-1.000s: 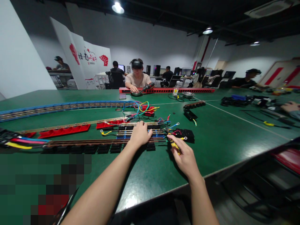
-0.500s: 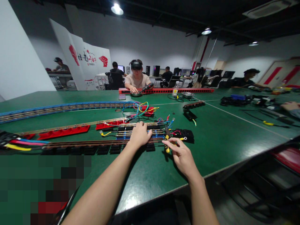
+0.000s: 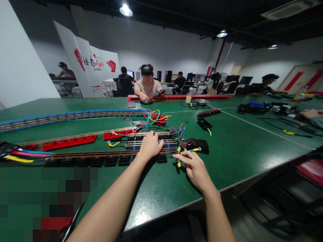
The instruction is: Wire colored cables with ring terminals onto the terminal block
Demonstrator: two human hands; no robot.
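Note:
My left hand (image 3: 152, 145) lies over a rail assembly (image 3: 133, 143) of thin metal bars on black and blue holders. Its fingers curl across the far bars, with the thumb to the right. In my right hand (image 3: 194, 164) is a pair of pliers (image 3: 179, 148) with yellow and black handles. The pliers' jaws point away from me, at the assembly's right end among short wires. A blue wire (image 3: 184, 130) stands close to the jaws. Just right of them, a green-yellow wire with a ring terminal (image 3: 199, 149) lies by a black block (image 3: 202, 145).
A long brown rail (image 3: 96, 154) runs along the near side. Behind lie red holders (image 3: 69, 142) and a curved blue track (image 3: 70, 115). Looped wires (image 3: 155, 116) lie mid-table. Across the table (image 3: 234, 154), a person (image 3: 148, 84) sits behind a red bar (image 3: 202, 97); a bottle (image 3: 189, 96) stands there.
The pliers have shifted slightly toward me, and their handles look a little farther apart. The blue wire's end has dropped lower. My left hand has stayed in place.

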